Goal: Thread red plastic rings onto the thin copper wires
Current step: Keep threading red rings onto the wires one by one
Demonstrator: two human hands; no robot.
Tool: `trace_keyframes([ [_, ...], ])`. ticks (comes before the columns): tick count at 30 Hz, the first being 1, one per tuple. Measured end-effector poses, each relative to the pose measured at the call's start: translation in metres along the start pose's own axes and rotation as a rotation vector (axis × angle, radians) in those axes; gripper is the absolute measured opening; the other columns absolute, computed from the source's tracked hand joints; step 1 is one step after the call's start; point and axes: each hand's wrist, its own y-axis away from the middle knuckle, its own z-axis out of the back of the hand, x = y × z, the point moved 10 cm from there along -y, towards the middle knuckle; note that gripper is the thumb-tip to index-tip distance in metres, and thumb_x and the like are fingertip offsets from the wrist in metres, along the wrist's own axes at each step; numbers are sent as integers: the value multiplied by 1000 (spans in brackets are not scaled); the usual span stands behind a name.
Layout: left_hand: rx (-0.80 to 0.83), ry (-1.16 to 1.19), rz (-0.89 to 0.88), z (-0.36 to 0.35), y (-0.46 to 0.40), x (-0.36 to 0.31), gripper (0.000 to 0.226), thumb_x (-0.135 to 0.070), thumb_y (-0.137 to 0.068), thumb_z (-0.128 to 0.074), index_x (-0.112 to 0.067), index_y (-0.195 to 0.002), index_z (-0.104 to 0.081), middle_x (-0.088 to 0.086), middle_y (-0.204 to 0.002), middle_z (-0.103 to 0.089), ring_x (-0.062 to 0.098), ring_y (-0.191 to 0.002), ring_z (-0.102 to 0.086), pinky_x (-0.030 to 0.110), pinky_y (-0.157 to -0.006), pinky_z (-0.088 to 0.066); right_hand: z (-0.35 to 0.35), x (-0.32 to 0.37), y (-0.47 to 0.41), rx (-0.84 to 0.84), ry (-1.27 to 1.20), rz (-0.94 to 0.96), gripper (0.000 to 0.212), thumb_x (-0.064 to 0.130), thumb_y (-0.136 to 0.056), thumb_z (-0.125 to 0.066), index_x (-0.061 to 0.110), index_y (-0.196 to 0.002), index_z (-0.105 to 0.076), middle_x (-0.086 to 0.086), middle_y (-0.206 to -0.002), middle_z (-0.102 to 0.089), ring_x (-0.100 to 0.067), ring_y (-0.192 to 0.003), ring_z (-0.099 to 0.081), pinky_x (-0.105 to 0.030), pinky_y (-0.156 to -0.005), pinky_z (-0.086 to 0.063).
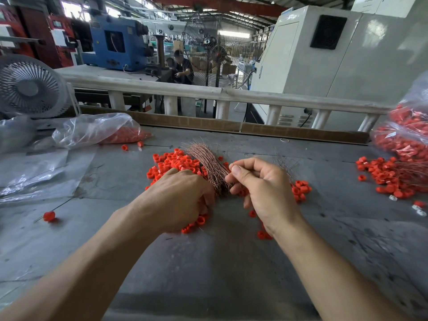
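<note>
The wires (209,164) lie on the surface between both hands, long axis away from the person; right hand (261,188) pinches one, left hand (178,195) curls on rings (176,163).

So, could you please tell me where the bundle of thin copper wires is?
In the head view, the bundle of thin copper wires lies mid-table on the pile of red plastic rings, between the left hand and right hand.
</note>
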Motion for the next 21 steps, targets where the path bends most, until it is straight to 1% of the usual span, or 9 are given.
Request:
trace_keyframes([
  [3,12,11,-6,-1,0,-1,24,-24,-94,-64,-41,-110,-70,-25,-106,-69,0,-109,-51,27,-101,-34,-1,0,0,11,20,7,12,14,-98,-66,18,-91,-74,-2,-80,-77,-11,-63,-67,-22,-39,-40],
  [6,-13,22,-14,3,1,-3,26,-23,-93,-64,-41,-111,-70,-23,-107,-68,3,-111,-54,28,-101,-38,-3,-2,0,23,27,3,12,15,-98,-66,19,-90,-74,-1,-82,-77,-12,-63,-68,-21,-40,-40],
  [9,-9,17,-17,5,2,-6,28,-21,-92,-60,-40,-111,-70,-22,-102,-66,6,-110,-56,32,-101,-39,-3,-4,0,26,28,2,12,16,-98,-66,20,-89,-74,-1,-82,-77,-11,-63,-68,-21,-39,-39],
  [11,-9,3,-14,6,2,-6,28,-19,-92,-60,-39,-109,-70,-21,-105,-67,5,-111,-56,32,-102,-39,-4,-4,0,27,26,2,12,16,-98,-66,20,-89,-74,-1,-82,-77,-11,-62,-68,-21,-39,-39],
  [13,-12,-9,-10,7,2,-5,29,-19,-93,-61,-40,-109,-70,-22,-106,-68,4,-111,-55,30,-102,-39,-4,-5,0,28,26,3,12,16,-97,-66,20,-90,-74,-2,-82,-77,-11,-62,-68,-22,-39,-39],
  [15,3,-19,-9,7,2,-3,29,-21,-94,-61,-41,-112,-70,-23,-108,-67,1,-113,-53,29,-103,-37,-4,-4,0,27,35,7,11,15,-97,-66,20,-90,-74,-1,-81,-77,-10,-62,-67,-21,-38,-39],
  [18,25,-47,-11,4,3,-2,30,-22,-95,-62,-42,-117,-69,-24,-114,-65,1,-116,-50,31,-107,-35,-4,-2,0,28,39,17,12,15,-97,-66,19,-89,-74,-1,-81,-77,-11,-61,-67,-21,-39,-39],
  [21,19,-60,-18,2,3,-3,28,-26,-95,-61,-41,-118,-68,-24,-115,-64,1,-116,-50,30,-106,-35,-5,-1,2,31,52,23,13,15,-98,-66,20,-88,-73,-1,-80,-77,-9,-61,-67,-20,-39,-39],
])
